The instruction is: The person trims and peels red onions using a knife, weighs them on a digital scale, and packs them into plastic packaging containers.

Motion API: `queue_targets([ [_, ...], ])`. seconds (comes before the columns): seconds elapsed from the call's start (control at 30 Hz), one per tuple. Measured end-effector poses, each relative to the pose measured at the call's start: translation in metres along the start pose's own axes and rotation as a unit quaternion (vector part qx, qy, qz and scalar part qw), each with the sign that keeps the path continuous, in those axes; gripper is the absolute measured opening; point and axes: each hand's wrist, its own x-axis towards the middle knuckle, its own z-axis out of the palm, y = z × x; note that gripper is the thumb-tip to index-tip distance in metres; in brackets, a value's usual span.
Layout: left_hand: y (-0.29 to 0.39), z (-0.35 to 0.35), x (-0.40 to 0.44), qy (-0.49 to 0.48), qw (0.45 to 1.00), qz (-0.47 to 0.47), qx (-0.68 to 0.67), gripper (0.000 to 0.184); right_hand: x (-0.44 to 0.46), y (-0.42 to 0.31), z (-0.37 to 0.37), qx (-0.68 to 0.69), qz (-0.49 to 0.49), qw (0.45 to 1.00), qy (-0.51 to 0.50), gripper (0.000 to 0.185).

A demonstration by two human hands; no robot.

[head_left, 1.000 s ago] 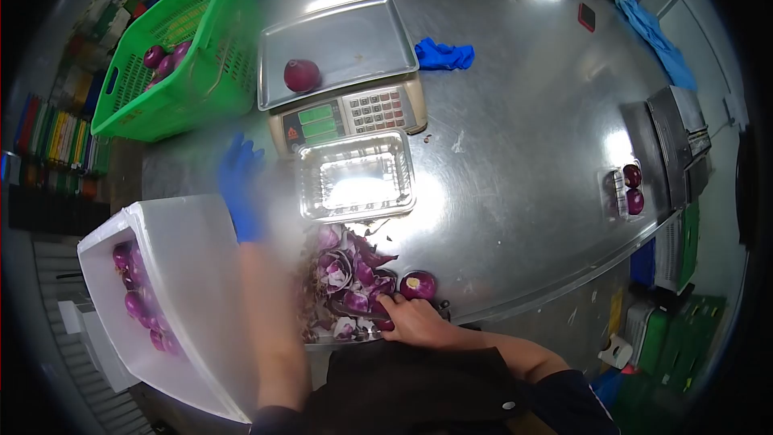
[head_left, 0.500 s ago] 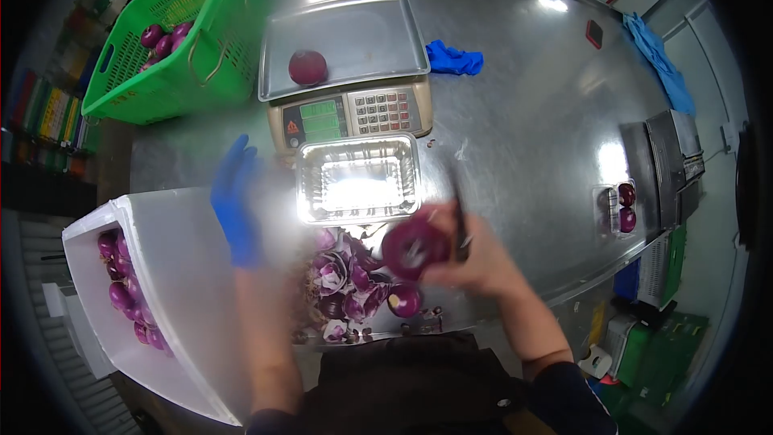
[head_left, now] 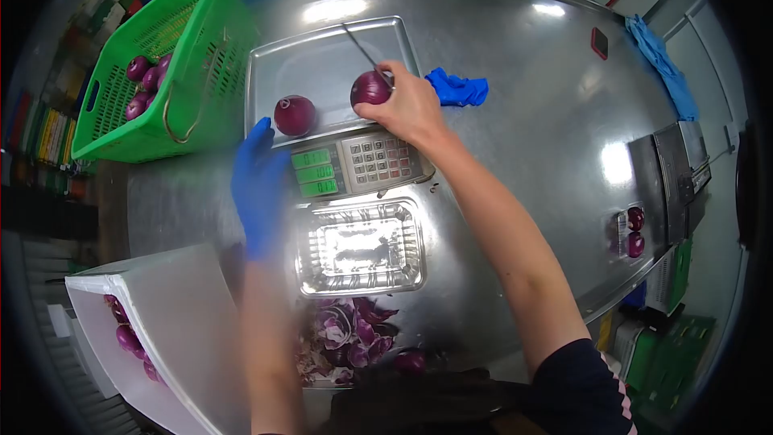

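Note:
My bare right hand [head_left: 407,106] grips a peeled red onion [head_left: 371,90] over the right side of the scale's metal tray [head_left: 330,64]. A thin knife [head_left: 360,44] is held in the same hand, its blade pointing up and left. Another red onion [head_left: 295,116] rests on the tray's left part. My left hand [head_left: 259,181], in a blue glove, is beside the scale's left edge, slightly blurred, fingers stretched out and holding nothing. The scale's display and keypad [head_left: 354,163] face me. A clear plastic punnet [head_left: 360,246] stands in front of the scale.
Onion peelings [head_left: 346,338] and an onion [head_left: 410,361] lie at the near edge. A green basket [head_left: 121,133] and a white foam box [head_left: 185,298], both holding onions, stand on the left. A blue glove [head_left: 456,89], phone [head_left: 599,43] and packed onions [head_left: 635,232] are to the right.
My right hand has moved forward from above the peelings to the scale tray, carrying the onion and knife. My left hand has moved slightly forward and right. The view has shifted.

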Motion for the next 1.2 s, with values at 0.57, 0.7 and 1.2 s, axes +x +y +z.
queue_targets([
  [0.57,0.051,-0.048,-0.143,-0.151,0.956,0.039,0.250,0.049,-0.110,0.058,-0.056,0.221,0.157,0.962,0.022,0.033],
  [0.7,0.058,-0.029,-0.165,-0.310,0.844,0.137,0.416,0.064,-0.179,0.054,-0.068,0.211,0.244,0.945,-0.048,0.028],
  [1.2,0.006,-0.039,-0.138,-0.326,0.897,0.132,0.269,0.037,-0.260,0.046,-0.080,0.231,0.211,0.940,-0.134,0.030],
])
